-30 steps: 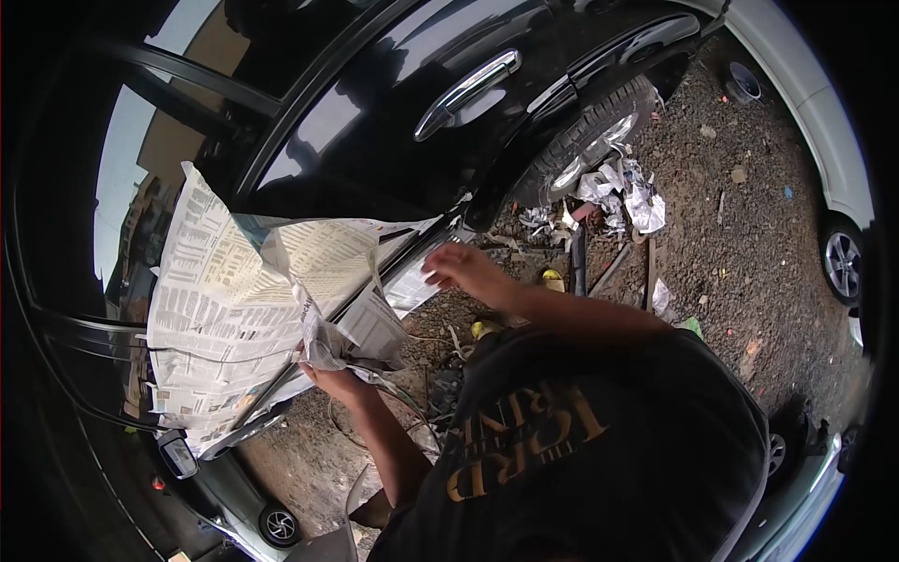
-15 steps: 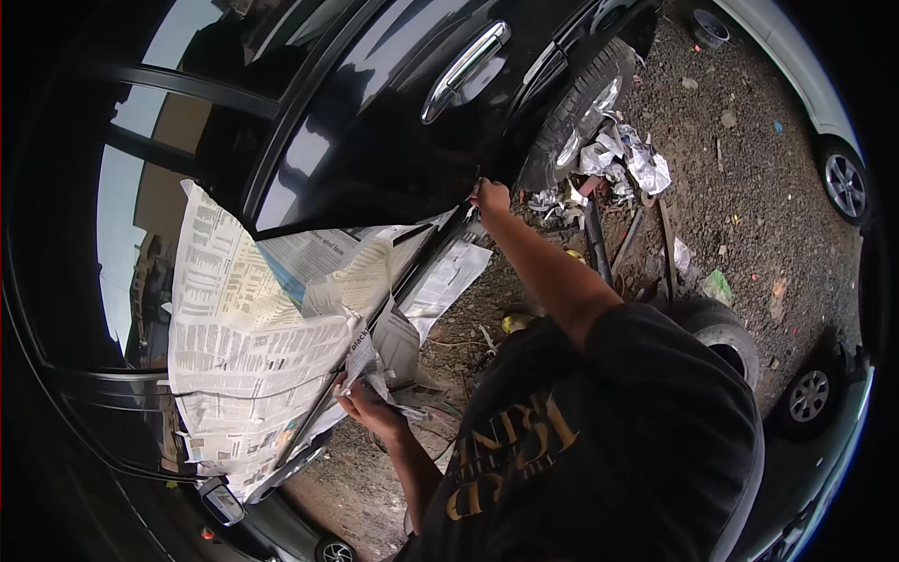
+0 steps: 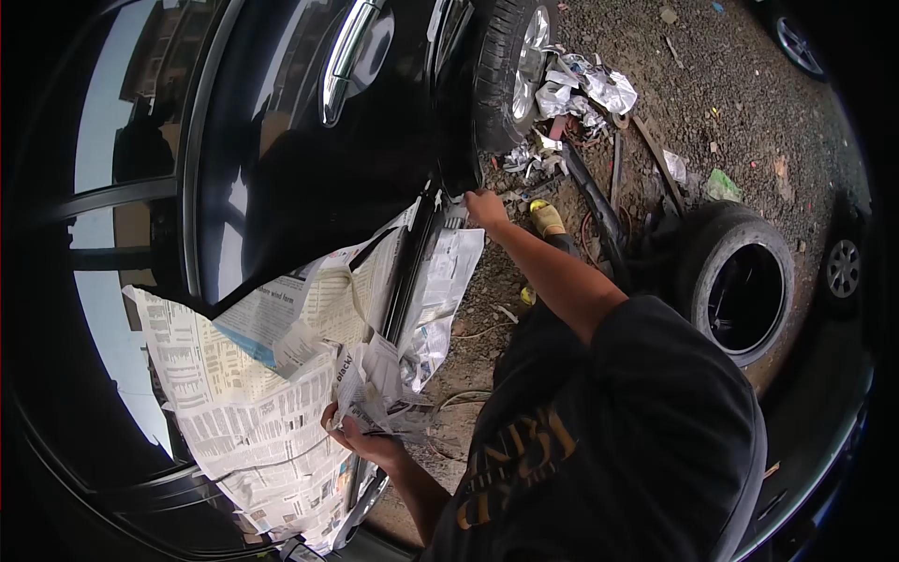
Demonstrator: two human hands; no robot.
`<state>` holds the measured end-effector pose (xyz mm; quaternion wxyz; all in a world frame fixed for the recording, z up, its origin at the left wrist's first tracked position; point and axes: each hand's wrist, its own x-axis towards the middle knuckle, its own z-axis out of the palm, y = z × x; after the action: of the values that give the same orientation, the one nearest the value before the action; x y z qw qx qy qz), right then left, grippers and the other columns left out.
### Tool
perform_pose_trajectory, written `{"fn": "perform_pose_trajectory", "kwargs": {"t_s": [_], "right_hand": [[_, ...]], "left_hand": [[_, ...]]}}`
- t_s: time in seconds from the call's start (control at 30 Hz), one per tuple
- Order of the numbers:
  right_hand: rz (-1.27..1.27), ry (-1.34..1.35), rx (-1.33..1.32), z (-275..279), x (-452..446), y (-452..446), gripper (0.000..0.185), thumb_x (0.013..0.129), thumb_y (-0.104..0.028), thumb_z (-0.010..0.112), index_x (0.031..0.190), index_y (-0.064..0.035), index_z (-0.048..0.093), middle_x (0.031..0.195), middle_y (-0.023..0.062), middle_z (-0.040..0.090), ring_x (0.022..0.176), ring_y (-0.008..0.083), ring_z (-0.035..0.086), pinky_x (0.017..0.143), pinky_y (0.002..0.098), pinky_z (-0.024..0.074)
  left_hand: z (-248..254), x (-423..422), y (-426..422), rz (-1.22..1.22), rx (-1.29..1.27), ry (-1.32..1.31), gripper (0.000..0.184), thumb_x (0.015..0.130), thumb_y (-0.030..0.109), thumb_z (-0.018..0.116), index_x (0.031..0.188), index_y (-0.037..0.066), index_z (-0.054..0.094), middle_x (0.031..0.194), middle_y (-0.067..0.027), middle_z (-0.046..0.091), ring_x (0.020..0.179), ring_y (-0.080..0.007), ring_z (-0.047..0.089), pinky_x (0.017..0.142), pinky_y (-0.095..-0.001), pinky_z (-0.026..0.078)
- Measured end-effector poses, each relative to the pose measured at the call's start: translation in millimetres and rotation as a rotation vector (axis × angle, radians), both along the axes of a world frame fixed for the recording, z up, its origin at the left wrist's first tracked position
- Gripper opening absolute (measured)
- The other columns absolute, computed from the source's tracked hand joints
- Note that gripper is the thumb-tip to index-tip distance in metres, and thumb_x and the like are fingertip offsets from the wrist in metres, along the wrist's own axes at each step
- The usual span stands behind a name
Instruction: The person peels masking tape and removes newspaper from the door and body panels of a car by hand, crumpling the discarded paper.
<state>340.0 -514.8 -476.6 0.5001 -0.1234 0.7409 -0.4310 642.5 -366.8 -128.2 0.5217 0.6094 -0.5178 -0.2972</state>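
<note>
Head view: left hand (image 3: 367, 444) is clutching crumpled newspaper (image 3: 363, 391), right hand (image 3: 485, 208) curls beside black car (image 3: 365, 159), can't tell if gripping.

Chrome door handle (image 3: 348, 62) cut off at the top, small print on the newspaper (image 3: 267, 417) illegible.
</note>
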Motion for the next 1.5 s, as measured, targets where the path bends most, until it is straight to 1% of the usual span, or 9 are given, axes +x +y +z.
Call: {"fn": "perform_pose_trajectory", "kwargs": {"t_s": [0.17,0.27,0.33,0.57,0.8,0.87,0.93,1.23,1.5], "right_hand": [[0.004,0.086,-0.12,22.9,14.2,49.9,0.025,0.082,-0.023,0.06,0.084,0.0017,0.064,0.087,0.0222,0.069,0.085,0.0384,0.068,0.083,0.0428,0.0523],[-0.185,-0.227,-0.331,-6.7,29.3,40.1,0.006,0.086,-0.007,0.054,0.083,-0.0025,0.056,0.075,0.01,0.063,0.068,0.02,0.063,0.064,0.0335,0.0502],[-0.114,-0.26,-0.331,-10.4,25.7,35.1,0.01,0.089,-0.003,0.048,0.094,-0.004,0.057,0.078,0.006,0.062,0.068,0.0124,0.06,0.058,0.0299,0.0485],[-0.285,-0.285,-0.288,-46.7,62.1,-20.1,0.025,0.093,-0.024,0.057,0.093,-0.0008,0.068,0.081,0.013,0.068,0.074,0.0209,0.067,0.067,0.0354,0.0518],[-0.409,-0.108,-0.111,-45.5,85.9,-53.5,0.028,0.095,-0.025,0.052,0.098,-0.0024,0.069,0.096,0.0222,0.07,0.094,0.039,0.067,0.081,0.0428,0.0513],[-0.391,-0.1,-0.123,-36.4,85.0,-47.3,0.022,0.094,-0.02,0.055,0.095,-0.0024,0.068,0.081,0.0121,0.067,0.079,0.0226,0.063,0.071,0.0337,0.0491],[-0.357,-0.032,-0.15,-3.8,74.7,-34.5,0.015,0.094,-0.014,0.058,0.096,-0.002,0.066,0.084,0.0105,0.067,0.074,0.0153,0.063,0.069,0.0301,0.049],[-0.103,0.802,-0.713,96.0,53.9,0.8,0.027,0.085,-0.003,0.063,0.112,-0.0033,0.065,0.109,0.0137,0.062,0.102,0.033,0.061,0.088,0.0391,0.0514],[-0.056,0.732,-0.703,90.7,56.8,-2.5,0.017,0.086,-0.006,0.064,0.102,-0.0001,0.064,0.104,0.016,0.061,0.097,0.0355,0.061,0.085,0.0412,0.0521]], "left_hand": [[13.6,-9.0,-5.7,0.125,0.097,-0.174,0.05,0.1,0.042,0.04,0.125,-0.001,0.049,0.126,-0.0158,0.048,0.118,-0.0282,0.046,0.104,-0.0437,0.037],[21.1,28.2,-10.5,-0.159,-0.151,-0.581,0.037,0.098,0.035,0.048,0.117,0.004,0.054,0.116,-0.0108,0.05,0.112,-0.0247,0.048,0.1,-0.0421,0.038],[24.5,38.4,-14.5,-0.122,-0.016,-0.315,0.019,0.094,0.025,0.055,0.104,0.009,0.055,0.104,-0.0061,0.05,0.102,-0.021,0.049,0.094,-0.0398,0.04],[35.7,2.7,-5.8,-0.12,0.017,-0.324,0.021,0.095,0.024,0.052,0.092,0.003,0.053,0.095,-0.0075,0.043,0.091,-0.0219,0.044,0.087,-0.0406,0.035],[23.2,50.1,8.2,-0.382,-0.183,-0.762,0.025,0.1,0.023,0.049,0.121,0.009,0.051,0.101,-0.0119,0.046,0.092,-0.0292,0.047,0.08,-0.0461,0.039],[24.5,54.8,8.8,-0.445,-0.367,-1.038,0.029,0.102,0.024,0.048,0.128,0.013,0.049,0.104,-0.0134,0.047,0.093,-0.032,0.048,0.08,-0.0478,0.04],[22.9,67.6,17.3,-0.369,-0.23,-0.895,0.028,0.101,0.029,0.048,0.119,0.007,0.051,0.107,-0.0159,0.05,0.099,-0.0332,0.049,0.088,-0.0487,0.041],[18.2,59.0,23.4,-0.244,-0.129,-0.641,0.017,0.1,0.019,0.046,0.101,0.004,0.052,0.1,-0.0109,0.048,0.096,-0.0249,0.049,0.088,-0.0388,0.039],[21.3,23.8,22.4,-0.177,-0.029,-0.574,0.018,0.096,0.02,0.053,0.092,0.003,0.05,0.091,-0.0094,0.048,0.093,-0.0227,0.049,0.09,-0.0365,0.038]]}}
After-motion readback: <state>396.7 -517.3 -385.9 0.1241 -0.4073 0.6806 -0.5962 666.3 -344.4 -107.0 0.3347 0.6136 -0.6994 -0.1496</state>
